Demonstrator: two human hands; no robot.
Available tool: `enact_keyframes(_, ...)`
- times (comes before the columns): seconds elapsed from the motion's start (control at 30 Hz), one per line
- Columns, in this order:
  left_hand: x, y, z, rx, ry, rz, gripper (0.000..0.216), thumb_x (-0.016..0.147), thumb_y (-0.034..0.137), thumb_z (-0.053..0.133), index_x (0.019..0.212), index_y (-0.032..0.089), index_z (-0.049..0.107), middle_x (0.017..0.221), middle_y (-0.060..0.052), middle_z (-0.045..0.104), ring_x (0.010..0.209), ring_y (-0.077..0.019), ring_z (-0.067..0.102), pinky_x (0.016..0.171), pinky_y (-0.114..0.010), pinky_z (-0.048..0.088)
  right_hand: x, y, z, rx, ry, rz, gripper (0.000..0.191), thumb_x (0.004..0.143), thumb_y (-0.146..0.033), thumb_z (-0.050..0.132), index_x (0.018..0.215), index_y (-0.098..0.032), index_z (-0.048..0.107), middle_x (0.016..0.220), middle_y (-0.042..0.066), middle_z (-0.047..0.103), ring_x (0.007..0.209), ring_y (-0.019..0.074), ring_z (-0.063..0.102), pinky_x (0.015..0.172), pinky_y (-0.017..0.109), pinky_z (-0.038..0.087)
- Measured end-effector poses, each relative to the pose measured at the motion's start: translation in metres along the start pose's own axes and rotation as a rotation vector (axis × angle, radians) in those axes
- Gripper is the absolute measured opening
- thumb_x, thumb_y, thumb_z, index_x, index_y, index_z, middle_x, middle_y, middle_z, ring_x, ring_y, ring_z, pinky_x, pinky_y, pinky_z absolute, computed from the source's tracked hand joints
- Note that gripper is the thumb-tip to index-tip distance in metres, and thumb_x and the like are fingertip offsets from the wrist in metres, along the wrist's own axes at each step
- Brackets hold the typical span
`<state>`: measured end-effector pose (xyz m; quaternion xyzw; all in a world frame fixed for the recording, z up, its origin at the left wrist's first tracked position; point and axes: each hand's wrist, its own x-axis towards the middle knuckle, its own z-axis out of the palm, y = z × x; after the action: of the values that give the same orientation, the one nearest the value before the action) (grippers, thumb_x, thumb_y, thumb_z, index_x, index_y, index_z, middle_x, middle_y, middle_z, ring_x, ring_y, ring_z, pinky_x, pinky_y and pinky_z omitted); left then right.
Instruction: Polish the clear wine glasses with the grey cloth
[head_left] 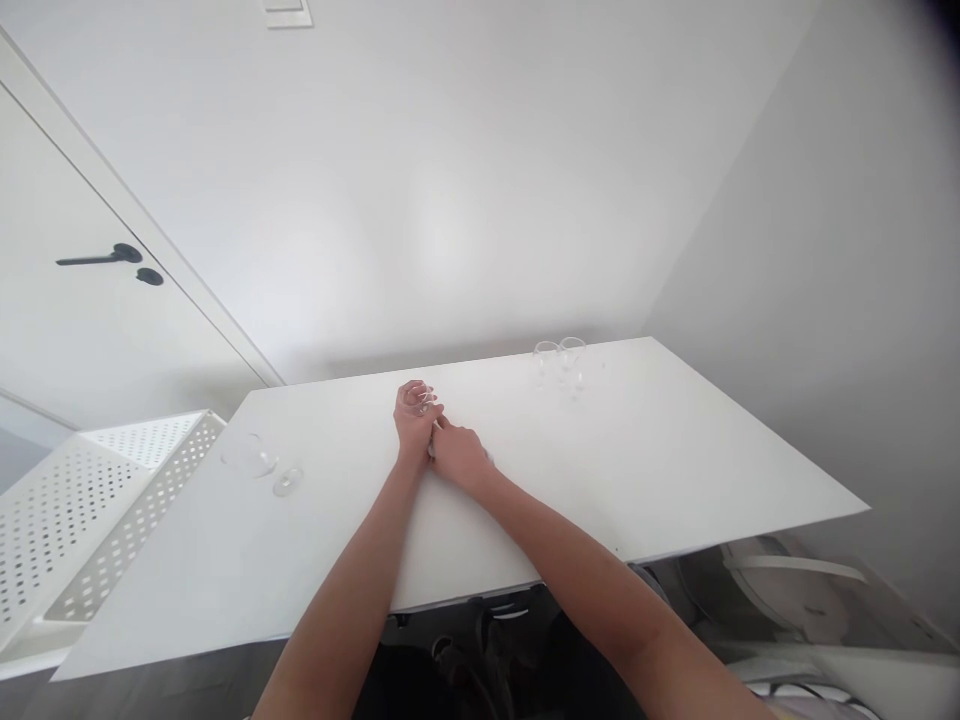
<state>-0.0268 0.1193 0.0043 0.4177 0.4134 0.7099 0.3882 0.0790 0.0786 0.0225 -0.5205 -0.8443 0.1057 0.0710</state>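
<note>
A clear wine glass (418, 397) is between my hands above the middle of the table. My left hand (411, 428) is closed around its bowl. Lower down, my right hand (459, 456) is closed at the stem end, and its fingers hide much of the stem and foot. On the left part of the table, another clear wine glass (264, 462) lies on its side, its foot toward me. Two more clear glasses (559, 362) stand upright near the back edge, to the right of my hands.
The white table (600, 470) stands close to a plain wall. A white perforated rack (112, 500) is at its left side, below a door with a black handle (97, 258). Beyond the front right edge is a pale rounded object (795, 600), partly cut off from view.
</note>
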Motion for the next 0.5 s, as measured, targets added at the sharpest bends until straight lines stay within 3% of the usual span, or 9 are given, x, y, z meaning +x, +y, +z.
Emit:
enact_keyframes(0.33, 0.002, -0.011, -0.002, 0.064, -0.098, -0.052, 0.065, 0.073, 0.014, 0.078, 0.134, 0.028, 0.061, 0.132, -0.011, 0.065, 0.115, -0.0202, 0.063, 0.089, -0.030, 0.052, 0.002, 0.001, 0.002, -0.012, -0.047, 0.017, 0.037, 0.094, -0.031, 0.056, 0.126, -0.016, 0.068, 0.138, 0.017, 0.066, 0.087, 0.0240, 0.075, 0.077, 0.035, 0.056)
enact_keyframes(0.43, 0.000, -0.009, -0.002, 0.078, -0.159, -0.046, 0.072, 0.077, 0.022, 0.081, 0.143, 0.031, 0.054, 0.146, -0.013, 0.058, 0.128, -0.0262, 0.058, 0.097, -0.037, 0.052, -0.005, 0.001, 0.000, -0.023, -0.043, 0.029, 0.047, 0.094, -0.030, 0.055, 0.139, -0.018, 0.060, 0.150, 0.018, 0.058, 0.089, 0.0250, 0.076, 0.078, 0.038, 0.057)
enact_keyframes(0.5, -0.003, -0.006, 0.000, 0.064, -0.178, -0.005, 0.082, 0.077, 0.029, 0.085, 0.149, 0.035, 0.047, 0.161, -0.012, 0.044, 0.141, -0.0308, 0.050, 0.104, -0.042, 0.050, -0.014, 0.005, -0.003, -0.037, -0.046, 0.041, 0.058, 0.092, -0.030, 0.055, 0.149, -0.020, 0.050, 0.160, 0.019, 0.048, 0.092, 0.0262, 0.076, 0.079, 0.040, 0.057)
